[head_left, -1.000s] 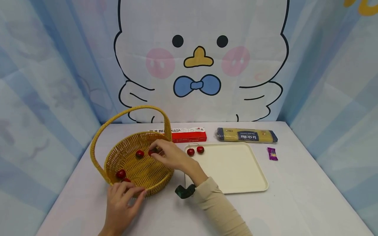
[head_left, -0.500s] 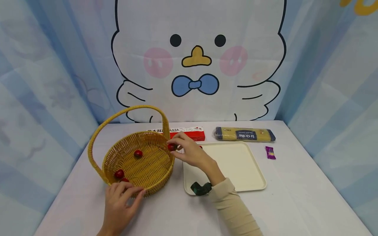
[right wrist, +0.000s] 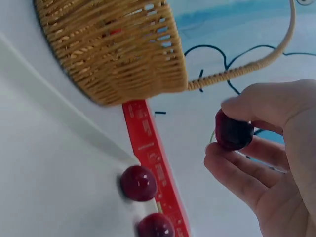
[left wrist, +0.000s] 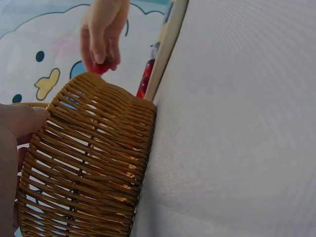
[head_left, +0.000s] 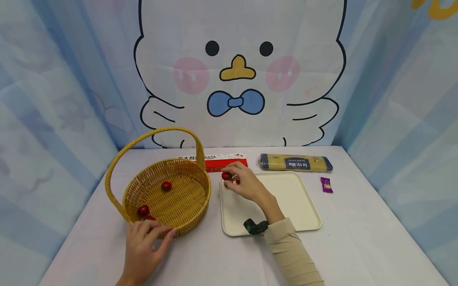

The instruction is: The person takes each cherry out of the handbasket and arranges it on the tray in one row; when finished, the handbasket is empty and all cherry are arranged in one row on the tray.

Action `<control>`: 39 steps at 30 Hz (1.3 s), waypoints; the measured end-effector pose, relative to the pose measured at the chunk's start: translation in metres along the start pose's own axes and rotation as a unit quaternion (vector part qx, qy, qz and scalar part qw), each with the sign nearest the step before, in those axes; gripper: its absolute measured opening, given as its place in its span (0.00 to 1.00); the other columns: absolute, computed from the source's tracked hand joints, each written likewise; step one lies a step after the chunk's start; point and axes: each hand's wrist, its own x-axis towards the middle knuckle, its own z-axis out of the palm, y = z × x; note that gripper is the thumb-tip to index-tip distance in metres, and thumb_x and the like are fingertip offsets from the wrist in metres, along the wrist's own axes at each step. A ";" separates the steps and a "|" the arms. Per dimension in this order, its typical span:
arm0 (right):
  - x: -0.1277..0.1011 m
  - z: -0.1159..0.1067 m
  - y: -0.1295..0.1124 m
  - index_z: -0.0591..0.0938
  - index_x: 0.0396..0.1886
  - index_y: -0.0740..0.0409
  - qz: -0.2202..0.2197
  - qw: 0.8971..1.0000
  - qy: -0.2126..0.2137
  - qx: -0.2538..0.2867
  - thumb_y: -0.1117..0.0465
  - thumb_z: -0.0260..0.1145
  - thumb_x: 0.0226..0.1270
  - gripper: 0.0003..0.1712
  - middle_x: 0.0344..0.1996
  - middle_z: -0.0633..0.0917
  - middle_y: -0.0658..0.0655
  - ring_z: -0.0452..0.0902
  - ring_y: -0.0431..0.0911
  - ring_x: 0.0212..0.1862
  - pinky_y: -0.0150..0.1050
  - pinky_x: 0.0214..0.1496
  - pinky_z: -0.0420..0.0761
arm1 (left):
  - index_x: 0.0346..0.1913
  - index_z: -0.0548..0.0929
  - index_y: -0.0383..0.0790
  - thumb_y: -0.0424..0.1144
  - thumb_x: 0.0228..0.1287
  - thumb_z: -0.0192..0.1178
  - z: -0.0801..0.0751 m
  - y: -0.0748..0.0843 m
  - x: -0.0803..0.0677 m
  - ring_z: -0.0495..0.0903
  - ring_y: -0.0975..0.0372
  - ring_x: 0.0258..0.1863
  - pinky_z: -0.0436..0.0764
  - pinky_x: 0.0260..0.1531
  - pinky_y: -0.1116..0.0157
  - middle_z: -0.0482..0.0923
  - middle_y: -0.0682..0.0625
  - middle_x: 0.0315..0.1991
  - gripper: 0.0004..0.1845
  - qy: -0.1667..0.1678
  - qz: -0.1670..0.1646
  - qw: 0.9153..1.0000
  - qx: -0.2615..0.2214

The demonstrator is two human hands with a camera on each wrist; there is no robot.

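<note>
My right hand [head_left: 247, 186] pinches a dark red cherry [right wrist: 234, 130] between thumb and fingertips, held above the far left corner of the cream tray [head_left: 286, 202]. Two more cherries, the nearer one [right wrist: 138, 183] and the other [right wrist: 156, 227], lie on that tray; in the head view the right hand mostly hides them. With thumb and fingers, my left hand [head_left: 143, 248] grips the near rim of a yellow-brown wicker basket [head_left: 195, 220]. Inside the basket sit a single cherry [head_left: 166, 186] and a pair by the left wall, one of them [head_left: 143, 210] whole in view, the other partly covered.
Behind the basket and tray lies a red and white pasta box [head_left: 225, 162]. A yellow spaghetti packet [head_left: 295, 163] lies to its right. A small purple wrapped sweet [head_left: 326, 185] is right of the tray. The basket's tall handle [head_left: 154, 135] arches upward.
My right hand has lifted a cherry out of the basket and carried it right, over the tray's far left corner. The left hand stays on the basket rim.
</note>
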 end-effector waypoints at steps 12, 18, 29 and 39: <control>-0.007 -0.009 0.037 0.81 0.59 0.61 0.061 0.997 0.029 -0.042 0.66 0.69 0.66 0.21 0.52 0.81 0.60 0.80 0.52 0.50 0.46 0.55 0.82 | 0.29 0.89 0.40 0.62 0.73 0.51 -0.001 0.000 -0.001 0.68 0.58 0.35 0.56 0.42 0.62 0.76 0.51 0.29 0.31 -0.009 -0.003 1.000 0.002; -0.009 -0.010 0.052 0.80 0.59 0.63 0.112 0.992 0.033 -0.052 0.66 0.69 0.65 0.22 0.54 0.81 0.62 0.80 0.53 0.51 0.47 0.56 0.81 | 0.29 0.89 0.40 0.62 0.73 0.52 -0.001 -0.002 -0.001 0.68 0.57 0.34 0.55 0.41 0.62 0.76 0.51 0.29 0.31 -0.009 -0.001 1.000 0.002; -0.013 -0.007 0.069 0.79 0.58 0.66 0.178 0.982 0.042 -0.051 0.67 0.69 0.64 0.22 0.54 0.82 0.63 0.81 0.53 0.52 0.47 0.57 0.81 | 0.29 0.89 0.41 0.62 0.73 0.52 0.001 -0.002 -0.002 0.67 0.58 0.34 0.55 0.41 0.63 0.76 0.52 0.29 0.30 -0.012 -0.002 1.000 0.000; -0.016 -0.003 0.074 0.81 0.55 0.65 0.202 0.975 0.058 -0.072 0.65 0.71 0.62 0.21 0.50 0.84 0.62 0.81 0.51 0.47 0.46 0.55 0.80 | 0.29 0.89 0.40 0.62 0.73 0.51 0.000 -0.001 -0.001 0.67 0.58 0.35 0.55 0.41 0.63 0.76 0.51 0.30 0.30 -0.011 -0.004 1.000 -0.004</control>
